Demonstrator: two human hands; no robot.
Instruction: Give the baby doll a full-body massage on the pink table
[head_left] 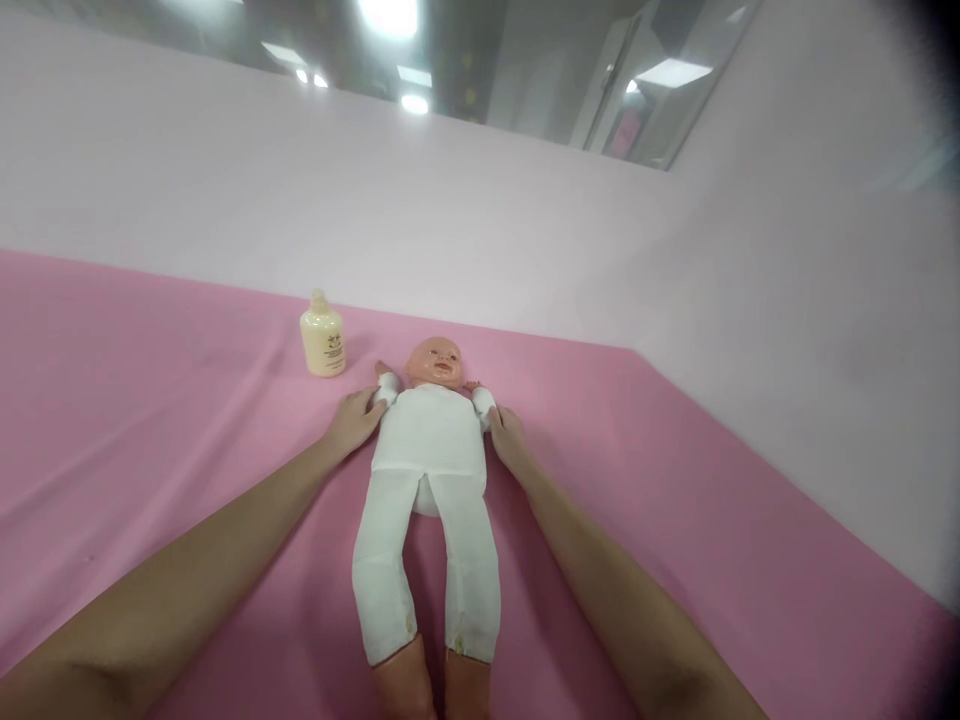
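Between left fingers [373, 412] and right fingers [497, 424] lies the doll [429, 430], arms [484, 401] held.

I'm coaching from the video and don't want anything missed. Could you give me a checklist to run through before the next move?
1. Doll lying face up: ok.
2. Left hand and right hand each at one of the doll's arms: ok.
3. Firmness of both holds: cannot tell.
4. Bottle upright and apart from the left hand: ok.
5. Pink cover smooth all over: not ok, creases run across its left side.
6. Doll's feet in view: not ok, the legs run off the bottom edge.
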